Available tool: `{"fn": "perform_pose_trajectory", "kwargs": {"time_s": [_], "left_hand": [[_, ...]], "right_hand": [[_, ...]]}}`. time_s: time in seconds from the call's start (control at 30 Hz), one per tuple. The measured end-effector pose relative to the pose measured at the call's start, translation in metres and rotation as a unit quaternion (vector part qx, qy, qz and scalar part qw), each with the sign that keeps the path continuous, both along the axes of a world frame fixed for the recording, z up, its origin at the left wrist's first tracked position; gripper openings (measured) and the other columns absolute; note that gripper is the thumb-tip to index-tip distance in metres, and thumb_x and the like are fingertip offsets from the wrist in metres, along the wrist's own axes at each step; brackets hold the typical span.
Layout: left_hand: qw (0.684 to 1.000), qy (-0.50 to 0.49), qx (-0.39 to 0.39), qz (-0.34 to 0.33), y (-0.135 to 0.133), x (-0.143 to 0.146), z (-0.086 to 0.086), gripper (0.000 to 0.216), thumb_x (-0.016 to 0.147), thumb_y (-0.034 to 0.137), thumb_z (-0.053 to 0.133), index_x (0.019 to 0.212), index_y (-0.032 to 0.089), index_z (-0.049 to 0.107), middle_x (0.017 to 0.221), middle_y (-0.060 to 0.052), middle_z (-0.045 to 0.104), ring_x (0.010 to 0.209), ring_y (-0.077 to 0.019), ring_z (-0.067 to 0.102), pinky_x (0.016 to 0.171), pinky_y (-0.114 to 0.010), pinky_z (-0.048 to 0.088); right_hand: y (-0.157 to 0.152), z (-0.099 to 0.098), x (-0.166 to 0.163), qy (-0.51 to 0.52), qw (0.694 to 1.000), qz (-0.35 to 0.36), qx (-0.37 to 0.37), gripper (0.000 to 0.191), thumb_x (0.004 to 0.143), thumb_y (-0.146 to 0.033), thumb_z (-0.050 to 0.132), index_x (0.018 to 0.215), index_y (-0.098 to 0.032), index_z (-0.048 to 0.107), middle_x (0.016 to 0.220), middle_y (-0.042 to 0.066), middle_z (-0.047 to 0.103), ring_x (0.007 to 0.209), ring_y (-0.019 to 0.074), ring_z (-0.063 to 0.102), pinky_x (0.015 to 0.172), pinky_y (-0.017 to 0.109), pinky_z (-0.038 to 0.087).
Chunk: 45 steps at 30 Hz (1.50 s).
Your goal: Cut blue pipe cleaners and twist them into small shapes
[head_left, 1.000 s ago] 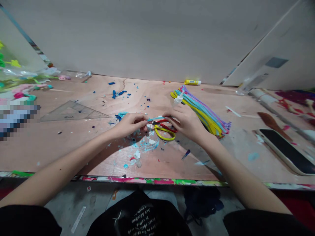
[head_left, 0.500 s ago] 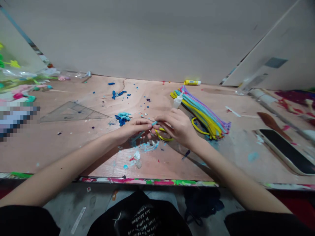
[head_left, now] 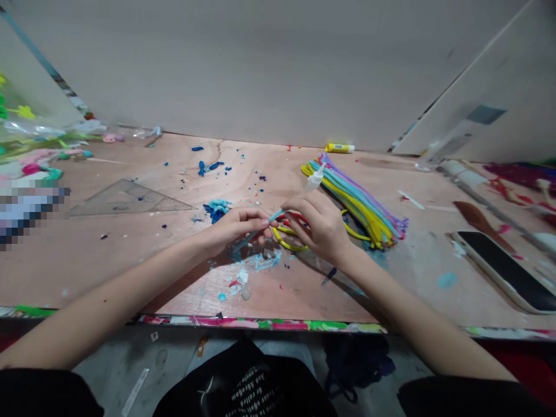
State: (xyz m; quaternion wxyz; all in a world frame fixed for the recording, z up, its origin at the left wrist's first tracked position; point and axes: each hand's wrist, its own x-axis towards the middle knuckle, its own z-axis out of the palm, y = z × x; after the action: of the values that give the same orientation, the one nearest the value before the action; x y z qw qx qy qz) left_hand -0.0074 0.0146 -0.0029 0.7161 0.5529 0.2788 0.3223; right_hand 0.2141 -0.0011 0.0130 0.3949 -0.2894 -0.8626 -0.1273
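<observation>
Between my hands, above the middle of the table, is a thin light blue pipe cleaner (head_left: 277, 215). My left hand (head_left: 245, 226) pinches it between thumb and fingertips, its tail running down to the left. On its upper end close the fingers of my right hand (head_left: 319, 223). Under and beside my right hand lie a yellow loop (head_left: 289, 244) and a red curved piece (head_left: 299, 216), both partly hidden by the fingers. A white nozzle bottle (head_left: 316, 178) stands just behind that hand. To the right lies a bundle of yellow, light blue and purple pipe cleaners (head_left: 358, 200).
A clear set square (head_left: 125, 197) lies at left, and blue scraps (head_left: 215, 209) sit beside my left hand. Behind is a yellow glue stick (head_left: 339, 148). At right are a phone (head_left: 504, 269) and a brown wooden tool (head_left: 482, 220). Grey panels (head_left: 260, 69) enclose the table.
My right hand has shifted slightly right, away from my left, and more of the light blue pipe cleaner shows between them. The red piece has come into view beside the right fingers.
</observation>
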Motion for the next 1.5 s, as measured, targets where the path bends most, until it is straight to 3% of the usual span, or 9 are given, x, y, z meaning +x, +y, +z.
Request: {"fn": "perform_pose_trajectory", "kwargs": {"time_s": [0.23, 0.67, 0.93, 1.3, 1.5], "left_hand": [[1.0, 0.005, 0.001, 0.007, -0.002, 0.0, 0.001, 0.016, 0.082, 0.031, 0.075, 0.084, 0.015, 0.072, 0.073, -0.001, 0.067, 0.062, -0.0079, 0.06, 0.061, -0.022, 0.043], [0.999, 0.017, -0.029, 0.025, -0.004, 0.002, 0.0, 0.031, 0.074, 0.041, 0.084, 0.083, 0.014, 0.072, 0.068, -0.001, 0.064, 0.057, -0.0086, 0.057, 0.055, -0.022, 0.043], [0.999, 0.014, -0.013, 0.05, -0.005, 0.002, 0.004, 0.033, 0.071, 0.044, 0.085, 0.083, 0.015, 0.073, 0.069, 0.0, 0.065, 0.06, -0.0083, 0.058, 0.056, -0.02, 0.046], [0.996, 0.004, -0.026, 0.089, -0.005, 0.003, 0.001, 0.032, 0.074, 0.045, 0.084, 0.087, 0.016, 0.075, 0.071, 0.0, 0.064, 0.059, -0.009, 0.057, 0.056, -0.021, 0.047], [0.994, -0.001, -0.041, 0.097, -0.007, 0.004, 0.003, 0.033, 0.072, 0.046, 0.085, 0.089, 0.019, 0.077, 0.071, 0.001, 0.063, 0.061, -0.0106, 0.059, 0.057, -0.023, 0.049]], "right_hand": [[0.002, -0.001, 0.001, -0.002, 1.0, -0.008, 0.001, 0.011, 0.099, -0.019, 0.053, 0.098, -0.018, 0.064, 0.093, 0.01, 0.072, 0.086, 0.0223, 0.064, 0.073, 0.035, 0.047], [0.0, -0.004, -0.002, 0.038, 0.996, -0.011, -0.085, 0.014, 0.099, -0.019, 0.05, 0.093, -0.018, 0.063, 0.088, 0.008, 0.069, 0.084, 0.0207, 0.061, 0.077, 0.033, 0.048], [-0.002, -0.005, -0.008, 0.119, 0.97, -0.005, -0.214, 0.011, 0.095, -0.022, 0.058, 0.086, -0.018, 0.065, 0.075, 0.0, 0.065, 0.066, 0.0123, 0.057, 0.062, 0.025, 0.042], [-0.006, -0.004, -0.012, 0.126, 0.96, -0.004, -0.251, 0.016, 0.095, -0.026, 0.058, 0.085, -0.017, 0.067, 0.071, 0.0, 0.066, 0.061, 0.0108, 0.054, 0.059, 0.024, 0.039], [-0.009, -0.005, -0.017, 0.179, 0.922, 0.04, -0.341, 0.02, 0.097, -0.031, 0.057, 0.087, -0.017, 0.068, 0.072, 0.0, 0.068, 0.062, 0.0107, 0.058, 0.059, 0.023, 0.042]]}}
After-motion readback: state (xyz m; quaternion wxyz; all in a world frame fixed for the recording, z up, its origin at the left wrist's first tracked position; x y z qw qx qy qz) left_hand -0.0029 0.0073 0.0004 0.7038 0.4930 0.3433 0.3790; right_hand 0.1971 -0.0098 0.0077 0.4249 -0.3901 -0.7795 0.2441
